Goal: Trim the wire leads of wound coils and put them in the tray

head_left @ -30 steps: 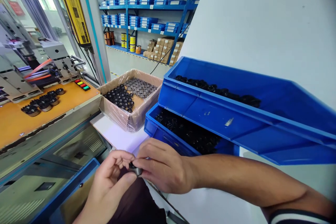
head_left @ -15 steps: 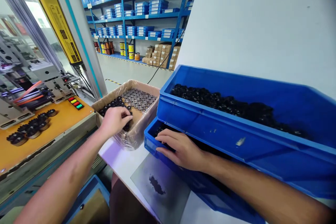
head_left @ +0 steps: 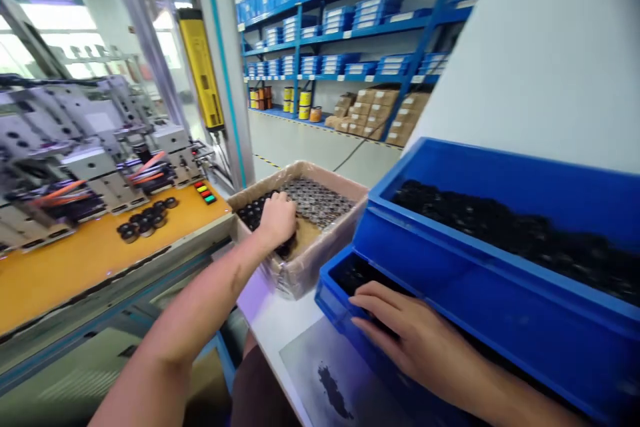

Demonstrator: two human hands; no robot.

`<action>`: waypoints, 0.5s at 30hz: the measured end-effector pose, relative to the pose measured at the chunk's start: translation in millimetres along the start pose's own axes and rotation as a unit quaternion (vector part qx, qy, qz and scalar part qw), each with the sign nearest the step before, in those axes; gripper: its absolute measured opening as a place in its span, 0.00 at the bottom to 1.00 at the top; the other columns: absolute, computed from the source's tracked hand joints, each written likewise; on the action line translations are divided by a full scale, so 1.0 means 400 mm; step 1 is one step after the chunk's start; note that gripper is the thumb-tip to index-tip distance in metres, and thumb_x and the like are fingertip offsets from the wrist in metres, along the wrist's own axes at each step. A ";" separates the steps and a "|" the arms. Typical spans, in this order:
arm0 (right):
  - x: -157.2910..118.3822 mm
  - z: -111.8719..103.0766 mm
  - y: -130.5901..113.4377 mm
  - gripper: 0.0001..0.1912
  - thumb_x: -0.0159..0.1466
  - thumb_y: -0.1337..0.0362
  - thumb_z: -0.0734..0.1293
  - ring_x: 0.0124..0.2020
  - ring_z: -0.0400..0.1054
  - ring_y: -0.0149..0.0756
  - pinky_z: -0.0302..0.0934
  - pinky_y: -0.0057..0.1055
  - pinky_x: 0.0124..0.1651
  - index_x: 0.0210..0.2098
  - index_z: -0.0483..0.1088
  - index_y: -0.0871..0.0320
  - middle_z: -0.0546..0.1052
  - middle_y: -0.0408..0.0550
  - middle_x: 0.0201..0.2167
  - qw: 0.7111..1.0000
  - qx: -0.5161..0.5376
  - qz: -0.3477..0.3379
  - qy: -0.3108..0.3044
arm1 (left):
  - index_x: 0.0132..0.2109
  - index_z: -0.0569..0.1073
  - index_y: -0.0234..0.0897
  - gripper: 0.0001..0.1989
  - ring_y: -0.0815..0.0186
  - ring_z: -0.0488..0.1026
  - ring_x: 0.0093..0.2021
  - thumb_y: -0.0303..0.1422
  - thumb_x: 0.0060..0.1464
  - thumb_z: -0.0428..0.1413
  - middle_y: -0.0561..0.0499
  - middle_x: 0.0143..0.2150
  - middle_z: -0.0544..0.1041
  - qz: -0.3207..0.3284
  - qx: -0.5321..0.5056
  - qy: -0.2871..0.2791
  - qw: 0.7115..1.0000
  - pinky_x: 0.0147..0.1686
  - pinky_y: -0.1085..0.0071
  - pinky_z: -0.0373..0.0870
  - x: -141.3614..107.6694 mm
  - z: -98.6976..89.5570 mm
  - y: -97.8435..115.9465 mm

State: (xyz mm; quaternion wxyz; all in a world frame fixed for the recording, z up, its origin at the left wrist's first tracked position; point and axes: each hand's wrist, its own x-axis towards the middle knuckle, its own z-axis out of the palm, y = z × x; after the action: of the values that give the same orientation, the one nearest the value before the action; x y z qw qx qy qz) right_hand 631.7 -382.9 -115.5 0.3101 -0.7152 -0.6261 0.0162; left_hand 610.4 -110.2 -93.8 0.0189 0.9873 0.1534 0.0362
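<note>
My left hand [head_left: 279, 219] is down in the plastic-lined box [head_left: 300, 280], over its black round parts [head_left: 253, 212]. Its fingers curl downward, and their tips are hidden behind the hand. Silvery parts [head_left: 320, 199] lie in rows on the box's far side. My right hand [head_left: 395, 323] rests over the near edge of the lower blue bin [head_left: 327, 290], with its fingers apart and nothing visible between them. Dark parts [head_left: 353, 272] lie inside that bin beyond the fingertips.
A larger blue bin [head_left: 480, 247] with black parts stands above the lower bin. At the left, a machine [head_left: 95, 167] stands on an orange worktop [head_left: 65, 267] with several black parts [head_left: 145, 219]. A grey sheet [head_left: 305, 353] lies on the white table.
The camera view has turned left, so the scene sits further right. My left hand has moved deeper over the black parts. My right hand remains at the lower bin's edge.
</note>
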 end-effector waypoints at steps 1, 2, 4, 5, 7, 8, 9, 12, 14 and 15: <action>-0.001 0.001 0.000 0.07 0.70 0.66 0.60 0.36 0.74 0.35 0.70 0.31 0.38 0.43 0.70 0.56 0.76 0.48 0.39 1.000 -0.008 -0.006 0.000 | 0.46 0.76 0.34 0.11 0.57 0.71 0.54 0.36 0.61 0.58 0.43 0.52 0.76 0.003 0.006 0.018 1.000 0.54 0.56 0.69 -0.044 -0.019 -0.007; -0.001 0.002 -0.001 0.08 0.71 0.65 0.60 0.35 0.75 0.34 0.70 0.30 0.37 0.43 0.70 0.55 0.76 0.48 0.38 1.000 -0.015 -0.015 0.003 | 0.46 0.77 0.36 0.11 0.58 0.71 0.55 0.37 0.61 0.57 0.44 0.52 0.76 0.004 0.011 0.036 0.999 0.54 0.60 0.69 -0.094 -0.039 -0.017; 0.001 0.002 -0.003 0.09 0.71 0.64 0.59 0.35 0.75 0.34 0.71 0.29 0.36 0.41 0.70 0.55 0.76 0.48 0.37 0.999 -0.025 -0.034 0.014 | 0.49 0.77 0.38 0.12 0.59 0.71 0.55 0.37 0.62 0.55 0.44 0.53 0.75 -0.015 0.026 0.074 0.997 0.55 0.64 0.68 -0.207 -0.087 -0.058; 0.003 0.002 -0.005 0.09 0.71 0.64 0.59 0.34 0.76 0.34 0.71 0.29 0.35 0.40 0.71 0.54 0.77 0.48 0.37 0.999 -0.028 -0.041 0.021 | 0.50 0.76 0.38 0.13 0.58 0.71 0.54 0.37 0.63 0.54 0.43 0.54 0.75 -0.039 0.037 0.095 0.994 0.55 0.63 0.68 -0.264 -0.113 -0.091; 0.007 0.002 -0.008 0.10 0.71 0.63 0.59 0.33 0.76 0.35 0.71 0.28 0.33 0.38 0.71 0.54 0.77 0.48 0.37 0.998 -0.031 -0.048 0.030 | 0.51 0.76 0.35 0.16 0.53 0.71 0.54 0.38 0.64 0.50 0.39 0.53 0.74 -0.105 0.065 0.136 0.983 0.55 0.58 0.68 -0.364 -0.166 -0.179; 0.008 0.003 -0.009 0.10 0.70 0.63 0.59 0.32 0.76 0.35 0.71 0.28 0.32 0.37 0.71 0.54 0.77 0.48 0.37 0.998 -0.030 -0.048 0.031 | 0.52 0.75 0.32 0.18 0.49 0.70 0.55 0.39 0.64 0.49 0.35 0.54 0.73 -0.143 0.082 0.153 0.974 0.55 0.54 0.67 -0.403 -0.191 -0.230; 0.010 0.004 -0.009 0.10 0.70 0.63 0.59 0.32 0.76 0.34 0.71 0.28 0.32 0.37 0.71 0.54 0.77 0.48 0.36 0.998 -0.028 -0.049 0.031 | 0.54 0.74 0.31 0.20 0.44 0.70 0.54 0.40 0.63 0.50 0.33 0.53 0.73 -0.175 0.096 0.161 0.967 0.54 0.49 0.67 -0.434 -0.214 -0.282; 0.009 0.008 -0.006 0.09 0.70 0.64 0.60 0.33 0.76 0.34 0.71 0.27 0.34 0.37 0.71 0.54 0.77 0.48 0.36 0.998 -0.018 -0.048 0.024 | 0.56 0.73 0.32 0.25 0.41 0.71 0.52 0.44 0.59 0.53 0.33 0.52 0.72 -0.201 0.111 0.126 0.965 0.52 0.48 0.68 -0.481 -0.258 -0.416; 0.006 0.012 -0.002 0.08 0.70 0.64 0.61 0.34 0.76 0.34 0.72 0.27 0.35 0.39 0.72 0.55 0.77 0.48 0.37 0.999 -0.014 -0.045 0.016 | 0.56 0.73 0.36 0.25 0.45 0.71 0.51 0.46 0.58 0.54 0.37 0.50 0.73 -0.184 0.102 0.087 0.974 0.52 0.53 0.69 -0.490 -0.267 -0.469; 0.004 0.014 0.000 0.08 0.70 0.64 0.61 0.34 0.76 0.34 0.72 0.27 0.36 0.40 0.72 0.55 0.77 0.48 0.37 0.999 -0.013 -0.042 0.012 | 0.56 0.73 0.37 0.25 0.47 0.72 0.51 0.47 0.58 0.53 0.38 0.49 0.74 -0.173 0.095 0.071 0.978 0.52 0.55 0.69 -0.491 -0.267 -0.484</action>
State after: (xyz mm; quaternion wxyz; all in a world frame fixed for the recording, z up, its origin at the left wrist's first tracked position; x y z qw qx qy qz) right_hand 629.8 -379.0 -119.6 0.3084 -0.6922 -0.6523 -0.0138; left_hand 357.0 17.4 -9.7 -0.0804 0.9379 0.3260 0.0876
